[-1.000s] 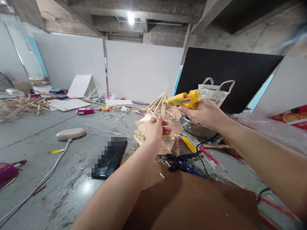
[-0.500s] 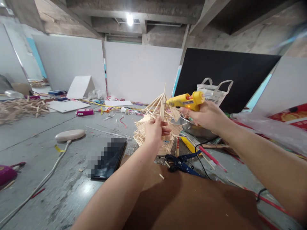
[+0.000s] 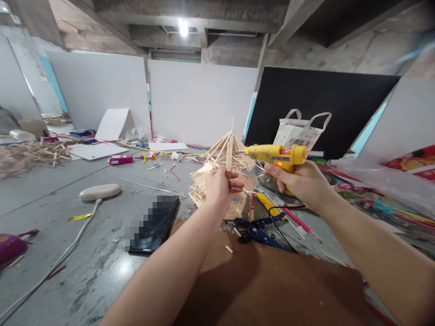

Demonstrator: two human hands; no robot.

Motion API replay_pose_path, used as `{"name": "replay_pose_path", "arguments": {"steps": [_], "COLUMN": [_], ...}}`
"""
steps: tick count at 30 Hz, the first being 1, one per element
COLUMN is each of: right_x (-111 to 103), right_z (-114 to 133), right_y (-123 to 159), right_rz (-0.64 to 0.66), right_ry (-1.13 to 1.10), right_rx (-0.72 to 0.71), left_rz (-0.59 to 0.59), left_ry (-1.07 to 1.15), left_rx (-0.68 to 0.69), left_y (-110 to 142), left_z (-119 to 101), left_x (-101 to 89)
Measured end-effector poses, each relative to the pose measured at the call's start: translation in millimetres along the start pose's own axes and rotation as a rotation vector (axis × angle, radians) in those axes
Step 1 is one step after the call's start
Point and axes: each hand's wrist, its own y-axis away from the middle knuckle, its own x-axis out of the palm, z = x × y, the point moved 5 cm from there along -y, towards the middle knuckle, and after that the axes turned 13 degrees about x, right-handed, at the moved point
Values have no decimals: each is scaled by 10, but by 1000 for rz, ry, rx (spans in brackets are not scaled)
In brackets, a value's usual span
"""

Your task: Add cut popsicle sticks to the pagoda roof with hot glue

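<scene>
My right hand [image 3: 302, 181] grips a yellow hot glue gun [image 3: 272, 155], a small orange light glowing on its side. The gun's nozzle points left, just right of a model built from thin wooden sticks [image 3: 200, 186]. Its upper part rises to a peak like a pointed roof. At the base of that peak, my left hand [image 3: 220, 184] is closed, thumb and forefinger pinching a light wooden stick [image 3: 229, 156]; its other fingers stretch to the right. Part of the model is hidden behind my left hand.
Blue-handled pliers [image 3: 258, 232] and a yellow cutter [image 3: 268, 203] lie near the model. Left are a phone [image 3: 158, 226], a white power strip [image 3: 100, 192] and a stick pile [image 3: 34, 156]. A metal bowl [image 3: 270, 182] and white bag [image 3: 295, 135] stand behind the glue gun.
My right hand has drawn the glue gun to the right, its nozzle moving off the peak's sticks. The left hand stays at the same spot on the model.
</scene>
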Motion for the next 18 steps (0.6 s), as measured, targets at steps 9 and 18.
{"name": "replay_pose_path", "arguments": {"steps": [9, 18], "right_x": [51, 97], "right_z": [-263, -750], "right_y": [320, 638], "right_rz": [26, -247], "right_ry": [-340, -462], "right_rx": [143, 128], "left_rz": [20, 54], "left_ry": [78, -57], "left_rx": [-123, -225], "left_y": [165, 425], "left_z": [56, 312], "left_x": [99, 235]}}
